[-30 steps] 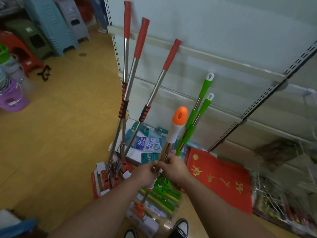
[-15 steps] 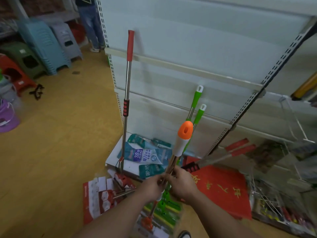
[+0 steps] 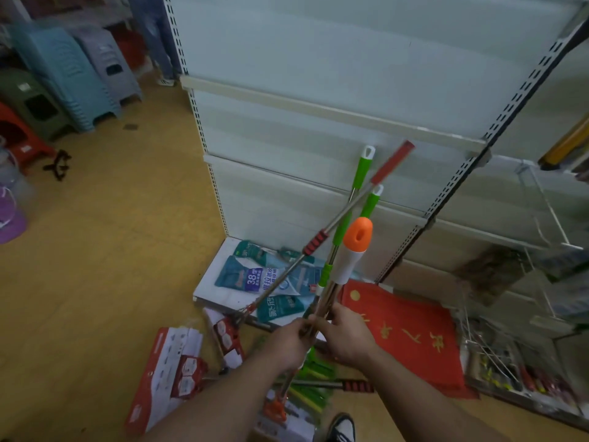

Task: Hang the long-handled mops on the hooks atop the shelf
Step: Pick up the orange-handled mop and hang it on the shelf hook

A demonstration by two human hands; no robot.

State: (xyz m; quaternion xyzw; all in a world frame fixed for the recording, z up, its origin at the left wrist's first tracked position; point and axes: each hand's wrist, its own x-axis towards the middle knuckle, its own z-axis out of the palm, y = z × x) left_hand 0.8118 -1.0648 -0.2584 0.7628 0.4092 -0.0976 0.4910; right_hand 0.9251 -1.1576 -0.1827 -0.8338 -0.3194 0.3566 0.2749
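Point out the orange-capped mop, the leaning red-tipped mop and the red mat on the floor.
orange-capped mop [image 3: 358, 235]: head view, on the orange cap at the handle's top.
red-tipped mop [image 3: 392, 161]: head view, on the red sleeve at the handle's end.
red mat [image 3: 414, 311]: head view, on bare red cloth above the gold characters.

The orange mop (orange cap, white grip, steel shaft) stands tilted towards the shelf, its shaft gripped low down by the left hand and the right hand. Just behind it two green mops stand nearly upright with their looped tips against the shelf's pale back panel. A red mop slants across them, red foam end up to the right and head down on the floor at the left, and a fallen mop with a red-and-black grip lies flat on the floor nearer the feet.
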